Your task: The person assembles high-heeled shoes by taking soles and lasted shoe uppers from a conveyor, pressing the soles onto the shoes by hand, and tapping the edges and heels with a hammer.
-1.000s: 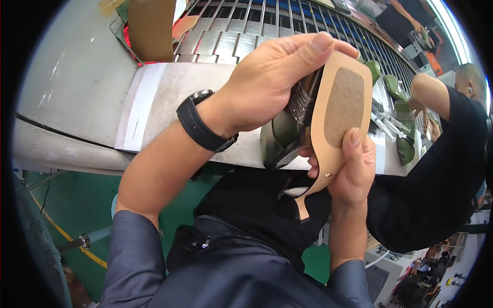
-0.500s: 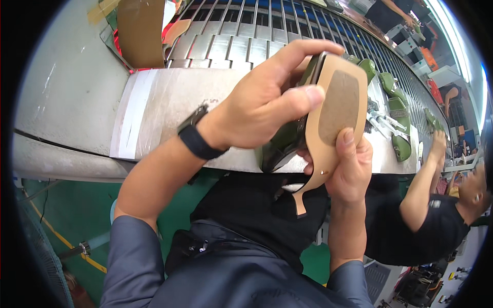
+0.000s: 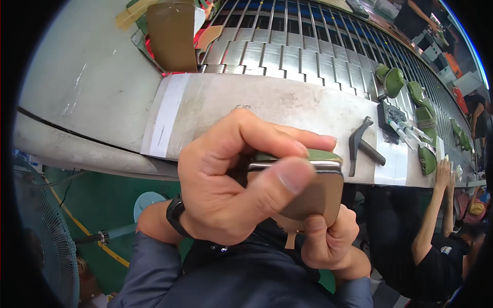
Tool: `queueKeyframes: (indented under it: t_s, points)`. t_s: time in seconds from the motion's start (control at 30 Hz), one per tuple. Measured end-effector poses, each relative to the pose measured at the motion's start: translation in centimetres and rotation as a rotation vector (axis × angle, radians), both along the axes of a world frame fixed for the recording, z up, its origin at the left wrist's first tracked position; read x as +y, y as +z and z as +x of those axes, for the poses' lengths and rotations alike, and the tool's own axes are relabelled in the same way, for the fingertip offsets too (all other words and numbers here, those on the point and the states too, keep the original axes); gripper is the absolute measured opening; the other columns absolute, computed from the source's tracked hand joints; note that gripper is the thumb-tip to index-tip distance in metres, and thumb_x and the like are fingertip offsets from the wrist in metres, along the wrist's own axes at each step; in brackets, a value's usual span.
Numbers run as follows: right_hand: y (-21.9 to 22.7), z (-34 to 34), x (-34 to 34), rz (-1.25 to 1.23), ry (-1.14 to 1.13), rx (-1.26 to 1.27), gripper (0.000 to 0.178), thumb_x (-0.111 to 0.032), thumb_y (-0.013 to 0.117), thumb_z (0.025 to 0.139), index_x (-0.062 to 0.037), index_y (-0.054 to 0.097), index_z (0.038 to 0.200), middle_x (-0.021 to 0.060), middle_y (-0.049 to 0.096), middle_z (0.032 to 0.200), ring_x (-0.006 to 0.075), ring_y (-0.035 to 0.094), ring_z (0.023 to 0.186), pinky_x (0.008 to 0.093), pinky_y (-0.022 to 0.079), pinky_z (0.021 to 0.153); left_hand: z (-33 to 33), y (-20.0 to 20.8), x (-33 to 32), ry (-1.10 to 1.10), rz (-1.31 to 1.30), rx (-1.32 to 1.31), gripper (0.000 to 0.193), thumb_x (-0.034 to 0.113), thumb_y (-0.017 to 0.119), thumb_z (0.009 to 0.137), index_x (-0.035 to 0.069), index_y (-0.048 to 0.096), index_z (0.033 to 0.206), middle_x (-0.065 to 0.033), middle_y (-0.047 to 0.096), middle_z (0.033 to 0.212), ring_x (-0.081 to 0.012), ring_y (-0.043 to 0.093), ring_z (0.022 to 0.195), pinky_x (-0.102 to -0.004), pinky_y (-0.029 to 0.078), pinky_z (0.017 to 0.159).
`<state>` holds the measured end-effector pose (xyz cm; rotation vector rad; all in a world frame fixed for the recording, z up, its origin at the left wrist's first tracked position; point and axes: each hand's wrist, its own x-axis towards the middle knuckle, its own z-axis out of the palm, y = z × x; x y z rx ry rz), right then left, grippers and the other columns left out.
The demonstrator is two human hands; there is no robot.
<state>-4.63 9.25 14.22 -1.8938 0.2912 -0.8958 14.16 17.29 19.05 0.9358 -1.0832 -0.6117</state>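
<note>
A green heeled shoe with a tan sole (image 3: 321,197) is between my hands, its squared toe edge tilted up in front of me. My left hand (image 3: 221,179) grips the toe end, thumb pressed on the sole side and fingers over the green upper. My right hand (image 3: 331,238) is closed around the shoe lower down, thumb on the sole near the narrow waist. The heel points down toward my lap, partly hidden. On the bench beyond, to the right, lies a hammer (image 3: 367,146) with a dark head and handle.
Past the bench edge (image 3: 267,92) runs a slatted metal conveyor (image 3: 287,56) carrying several green shoes (image 3: 394,82). A black block (image 3: 390,118) and syringe-like tubes (image 3: 408,136) lie at the right. Brown board (image 3: 172,38) stands back left. A co-worker's hands (image 3: 444,172) are far right.
The shoe has come down and closer to me, its toe edge now tilted toward view. My left hand has moved from its side to its toe. The hammer is now uncovered.
</note>
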Motion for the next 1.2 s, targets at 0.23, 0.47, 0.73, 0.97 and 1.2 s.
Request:
queueKeyframes:
  t_s: [0.23,0.47,0.73,0.97,1.2]
  points:
    - [0.2,1.2,1.3,-0.007,0.047,0.051,0.013,-0.011,0.073,0.095,0.0015,0.069,0.094,0.0118,0.062,0.069,0.0293,0.059,0.054,0.0371,0.047,0.052,0.7,1.5,1.7,0.113,0.141,-0.028,0.03,0.019,0.076,0.096,0.005,0.05,0.099,-0.025,0.074,0.103,-0.0297,0.076,0.095,-0.0432,0.062,0.09]
    - [1.4,2.9,1.2,-0.196,0.093,0.084,0.018,-0.013,0.076,0.091,-0.0004,0.07,0.103,0.0115,0.064,0.071,0.0311,0.063,0.057,0.0388,0.051,0.055,1.8,1.8,2.0,0.211,0.189,-0.293,0.036,0.006,0.082,0.084,0.007,0.048,0.097,-0.0127,0.068,0.09,-0.0241,0.075,0.085,-0.0388,0.061,0.09]
    - [1.1,4.0,-0.6,-0.113,0.084,0.101,0.02,-0.013,0.083,0.086,-0.0023,0.071,0.097,0.0101,0.064,0.07,0.0277,0.063,0.056,0.0369,0.048,0.051,3.6,0.1,1.1,0.447,0.116,-0.298,0.034,0.009,0.079,0.088,0.002,0.055,0.111,-0.0124,0.07,0.097,-0.019,0.071,0.085,-0.0306,0.058,0.081]
    - [0.5,5.0,-1.3,-0.191,0.035,0.061,0.017,-0.012,0.083,0.087,-0.0024,0.07,0.092,0.0098,0.064,0.07,0.0269,0.063,0.056,0.0355,0.048,0.051,4.6,-0.2,2.0,0.535,0.166,-0.495,0.027,0.015,0.081,0.09,0.0,0.067,0.107,-0.0107,0.07,0.101,-0.0163,0.067,0.095,-0.0291,0.051,0.088]
    - [-0.4,5.5,-1.9,-0.235,-0.021,0.027,0.02,-0.015,0.083,0.087,-0.0035,0.067,0.085,0.0097,0.061,0.066,0.0276,0.061,0.054,0.0377,0.047,0.05,5.0,-1.0,2.1,0.623,0.158,-0.359,0.025,0.016,0.081,0.092,-0.001,0.069,0.106,-0.0086,0.072,0.098,-0.0133,0.066,0.09,-0.0265,0.051,0.086]
